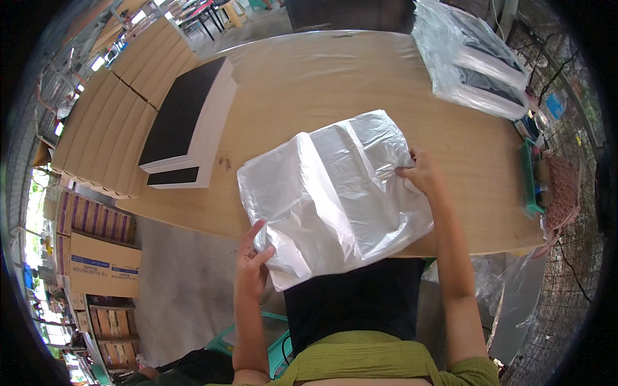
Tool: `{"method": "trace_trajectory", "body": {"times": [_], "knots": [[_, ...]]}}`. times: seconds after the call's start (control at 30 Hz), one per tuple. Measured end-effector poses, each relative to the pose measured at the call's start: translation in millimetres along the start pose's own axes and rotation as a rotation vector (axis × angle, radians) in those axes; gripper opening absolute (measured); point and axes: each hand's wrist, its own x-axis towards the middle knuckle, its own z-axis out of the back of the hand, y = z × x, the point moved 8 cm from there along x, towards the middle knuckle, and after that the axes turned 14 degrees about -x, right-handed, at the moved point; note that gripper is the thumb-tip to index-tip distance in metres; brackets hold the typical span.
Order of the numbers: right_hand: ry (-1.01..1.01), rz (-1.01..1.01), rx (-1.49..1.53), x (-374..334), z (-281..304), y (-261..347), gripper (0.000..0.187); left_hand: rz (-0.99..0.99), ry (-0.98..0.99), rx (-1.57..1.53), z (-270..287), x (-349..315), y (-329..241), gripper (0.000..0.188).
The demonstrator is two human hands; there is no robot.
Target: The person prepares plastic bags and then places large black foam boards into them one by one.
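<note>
While the right hand (420, 174) has its grip closed on the right edge of a silvery plastic sheet (331, 199), thumb and forefinger pinching it into small creases, the left hand (253, 255) touches the sheet's near left edge. There the thumb and forefinger stand apart, and I cannot tell whether the other fingers clamp it from below. The sheet is creased and shiny, with a pale fold running across its middle; it sits slantwise between the hands, over the front of the desk (290, 83), its near edge hanging past the desk's edge above the person's dark clothing (354, 299).

Left of the sheet and well apart from it, a black-and-white stack (187, 116) lies on the desk, just beside rows of brown boxes (103, 128). At the far right corner lies a bundle in clear plastic wrap (473, 64). Nearer, along the right edge, is a green basket (530, 183). Below the desk, at left, stands a cardboard carton (103, 265).
</note>
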Motion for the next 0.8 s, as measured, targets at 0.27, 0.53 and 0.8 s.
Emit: {"method": "trace_trajectory", "body": {"times": [0.27, 0.53, 0.8], "knots": [[-0.285, -0.158, 0.025, -7.1, 43.1, -75.9, 0.044, -0.136, 0.259, 0.359, -46.1, 74.5, -11.4, 0.060], [-0.676, -0.043, -0.570, -48.2, 83.1, 6.7, 0.043, 0.041, 0.263, 0.090, -16.7, 85.2, 1.7, 0.072], [-0.075, 0.449, 0.175, -102.7, -21.4, 175.3, 0.036, 0.013, 0.194, 0.111, -3.3, 89.9, 2.3, 0.092]]}}
